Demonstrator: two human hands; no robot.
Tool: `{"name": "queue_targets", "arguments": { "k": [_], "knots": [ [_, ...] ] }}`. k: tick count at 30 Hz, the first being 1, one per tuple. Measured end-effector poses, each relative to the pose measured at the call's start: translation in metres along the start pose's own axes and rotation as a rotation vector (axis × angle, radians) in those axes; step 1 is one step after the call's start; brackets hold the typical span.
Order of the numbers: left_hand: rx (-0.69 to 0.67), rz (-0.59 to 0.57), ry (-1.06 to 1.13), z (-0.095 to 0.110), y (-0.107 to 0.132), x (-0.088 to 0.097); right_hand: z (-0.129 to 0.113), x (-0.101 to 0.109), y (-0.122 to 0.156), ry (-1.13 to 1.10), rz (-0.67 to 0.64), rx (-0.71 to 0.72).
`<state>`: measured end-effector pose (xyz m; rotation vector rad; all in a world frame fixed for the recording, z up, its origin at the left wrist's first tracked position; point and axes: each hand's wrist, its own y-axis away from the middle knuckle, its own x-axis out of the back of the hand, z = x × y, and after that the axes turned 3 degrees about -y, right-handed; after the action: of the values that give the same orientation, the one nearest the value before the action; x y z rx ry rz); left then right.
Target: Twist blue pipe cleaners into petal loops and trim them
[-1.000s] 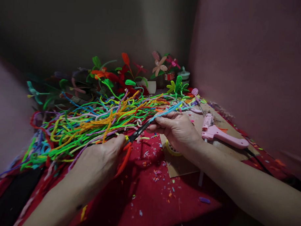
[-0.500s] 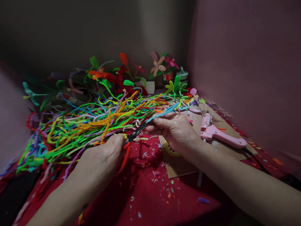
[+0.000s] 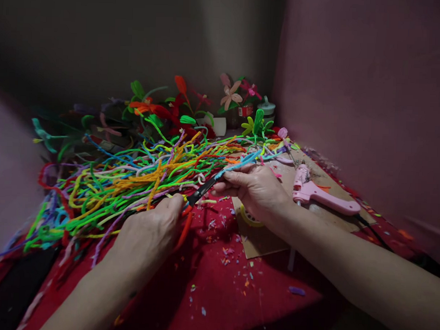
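My left hand (image 3: 160, 223) is closed around the handles of a pair of scissors (image 3: 202, 190), with an orange-red handle loop showing below the fist. Their dark blades point up and right, and the tips reach the near end of some light blue pipe cleaners (image 3: 243, 161). Thumb and fingers of my right hand (image 3: 253, 188) pinch these blue pipe cleaners close to the blade tips. Whether the blades are apart is too small to tell. Behind both hands spreads a big tangled heap of pipe cleaners (image 3: 132, 186) in many colours.
A pink glue gun (image 3: 323, 196) lies on a cardboard sheet (image 3: 264, 243) at the right, its black cord trailing off. Pipe-cleaner flowers (image 3: 230, 94) and a lidded jar (image 3: 267, 109) stand at the back. Fluff scraps dot the red cloth (image 3: 216, 285). Walls close in the back and right.
Very little differs. Both hands keep their hold on the scissors and the blue pipe cleaners, and the whole view has shifted slightly.
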<state>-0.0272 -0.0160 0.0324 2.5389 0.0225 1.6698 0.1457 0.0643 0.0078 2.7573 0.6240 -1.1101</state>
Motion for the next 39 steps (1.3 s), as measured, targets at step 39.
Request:
{"name": "queue_targets", "arguments": {
  "k": [39],
  "knots": [
    [0.003,0.14,-0.005,-0.006,0.005,0.001,0.001,0.002,0.002,0.084,-0.044,-0.035]
  ]
}}
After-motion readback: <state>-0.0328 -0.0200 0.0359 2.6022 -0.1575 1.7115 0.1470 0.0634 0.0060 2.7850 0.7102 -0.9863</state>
